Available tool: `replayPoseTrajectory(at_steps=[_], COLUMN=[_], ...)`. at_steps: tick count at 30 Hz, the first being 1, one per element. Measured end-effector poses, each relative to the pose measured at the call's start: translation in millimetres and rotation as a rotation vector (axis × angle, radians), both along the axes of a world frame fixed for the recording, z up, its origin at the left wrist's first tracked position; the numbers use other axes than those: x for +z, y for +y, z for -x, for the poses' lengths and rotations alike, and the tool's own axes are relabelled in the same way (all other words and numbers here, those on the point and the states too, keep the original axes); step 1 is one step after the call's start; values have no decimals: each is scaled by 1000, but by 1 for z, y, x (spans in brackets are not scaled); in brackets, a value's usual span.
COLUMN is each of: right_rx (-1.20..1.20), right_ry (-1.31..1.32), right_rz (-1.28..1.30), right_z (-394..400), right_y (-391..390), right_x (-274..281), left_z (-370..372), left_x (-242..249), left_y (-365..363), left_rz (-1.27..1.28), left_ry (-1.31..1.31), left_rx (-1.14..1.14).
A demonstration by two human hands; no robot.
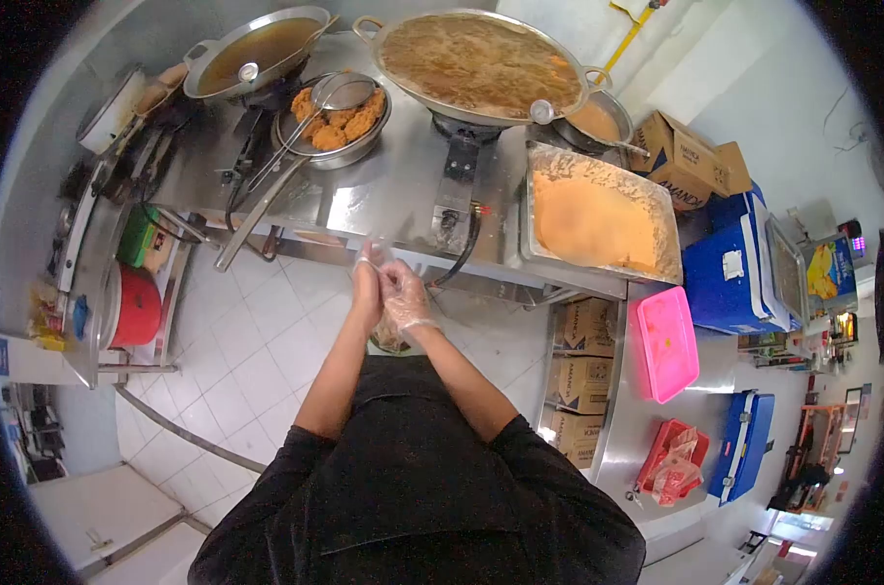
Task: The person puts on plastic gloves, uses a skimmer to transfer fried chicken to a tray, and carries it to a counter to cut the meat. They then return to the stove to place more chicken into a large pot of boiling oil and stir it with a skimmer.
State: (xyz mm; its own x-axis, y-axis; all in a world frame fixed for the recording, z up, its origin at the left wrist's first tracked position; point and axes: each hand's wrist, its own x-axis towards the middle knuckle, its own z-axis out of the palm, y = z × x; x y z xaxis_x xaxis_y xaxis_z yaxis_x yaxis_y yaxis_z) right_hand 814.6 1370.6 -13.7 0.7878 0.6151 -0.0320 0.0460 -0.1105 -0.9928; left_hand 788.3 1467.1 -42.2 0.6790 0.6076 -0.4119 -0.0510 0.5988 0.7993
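Observation:
My two hands meet in front of my body, below the counter's front edge. My left hand [366,283] points forward with its fingers stretched out and blurred at the tips, and thin clear plastic shows around them. A clear plastic glove [418,314] covers my right hand [399,287], reaching to the wrist. The right fingers are bent and pressed against the left hand, seemingly pinching the clear plastic there. Under my wrists, something with a green rim [388,341] is mostly hidden.
On the steel counter stand a large wok of bubbling oil [471,63], a second wok [257,54], a bowl of fried chicken [349,127] with a strainer [343,92], and a tray of orange breading [598,219]. Rightward are a pink tray [668,341] and a blue cooler [730,263].

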Motion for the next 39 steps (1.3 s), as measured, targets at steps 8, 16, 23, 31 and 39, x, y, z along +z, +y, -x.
replayPoseTrajectory(at_steps=[8, 16, 23, 31, 39], right_rx=[111, 142, 175, 306, 486], right_ry=[-700, -512, -140, -307, -529], right_rz=[159, 22, 20, 202, 489], right_z=[24, 28, 25, 34, 52], right_y=[-7, 8, 19, 22, 15], right_x=[34, 36, -6, -7, -1], left_z=[34, 32, 18, 35, 65], left_x=[38, 16, -29, -153, -134], left_y=[2, 21, 42, 74, 67], left_rz=[494, 340, 93, 148, 633], left_ry=[-504, -237, -76, -36, 56], left_rx=[-140, -96, 119, 141, 595])
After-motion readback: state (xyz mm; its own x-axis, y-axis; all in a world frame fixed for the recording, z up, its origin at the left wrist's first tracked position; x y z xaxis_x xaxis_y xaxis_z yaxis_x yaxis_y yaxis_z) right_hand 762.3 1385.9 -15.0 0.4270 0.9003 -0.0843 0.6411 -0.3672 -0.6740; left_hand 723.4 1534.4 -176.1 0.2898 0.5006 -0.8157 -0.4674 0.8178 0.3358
